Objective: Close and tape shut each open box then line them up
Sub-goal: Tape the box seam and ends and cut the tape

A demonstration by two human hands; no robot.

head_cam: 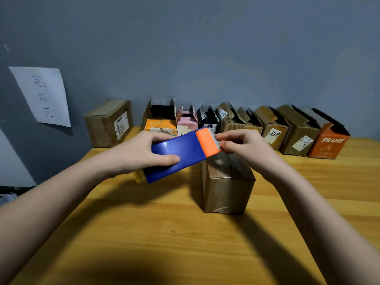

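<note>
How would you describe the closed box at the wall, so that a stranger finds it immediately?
Follow the row of boxes along the grey wall to its left end, below the white paper sheet. The brown closed box stands there, apart from the rest. Its neighbours have flaps up; its flaps are down.

L hand (144,153) grips tape dispenser (181,154), R hand (244,149) pinches tape end, over brown box (227,186)

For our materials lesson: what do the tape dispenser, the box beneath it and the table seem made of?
Tape dispenser: probably plastic, glossy blue with a matte orange head.
Box: brown cardboard, shiny as if taped over.
Table: looks like wood or laminate, with yellowish grain lines.
</note>
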